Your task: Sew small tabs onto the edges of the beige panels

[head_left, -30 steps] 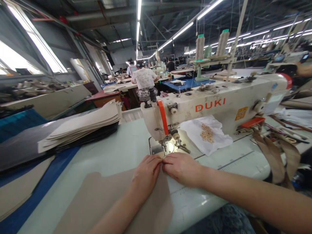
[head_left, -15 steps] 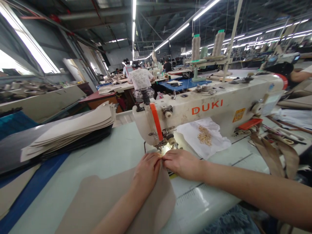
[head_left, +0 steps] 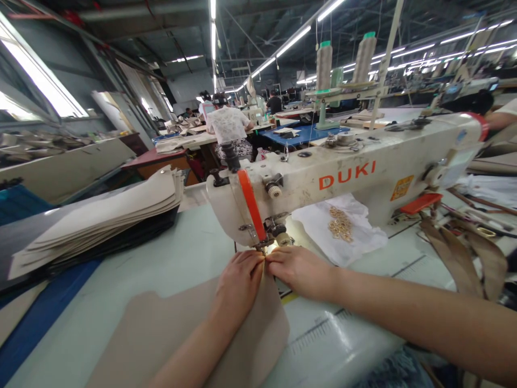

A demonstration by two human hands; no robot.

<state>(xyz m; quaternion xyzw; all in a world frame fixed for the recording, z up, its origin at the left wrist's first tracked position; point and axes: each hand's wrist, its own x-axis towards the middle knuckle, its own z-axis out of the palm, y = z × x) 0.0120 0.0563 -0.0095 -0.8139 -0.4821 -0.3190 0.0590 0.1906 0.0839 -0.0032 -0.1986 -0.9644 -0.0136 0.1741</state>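
A beige fabric panel (head_left: pixel 161 334) lies on the pale sewing table, its far edge under the needle area of the sewing machine (head_left: pixel 347 172). My left hand (head_left: pixel 240 277) rests on that panel, fingers bent and pressed together at its far edge just before the presser foot. From the other side my right hand (head_left: pixel 301 269) meets it, thumb and fingers pinching the same edge. The fingertips of both hands nearly touch beside the lit needle. What exactly lies between the fingertips is mostly covered by the hands.
Gold-coloured metal rings (head_left: pixel 340 223) lie on a white cloth (head_left: pixel 315 215) behind my right hand. A stack of beige panels (head_left: pixel 100 215) sits at the left. Brown straps (head_left: pixel 456 253) hang at the right. Thread cones (head_left: pixel 324 67) stand behind the machine; people work farther back.
The view has shifted slightly, so the machine's head appears a little farther left. Both hands keep nearly the same hold on the panel by the needle.
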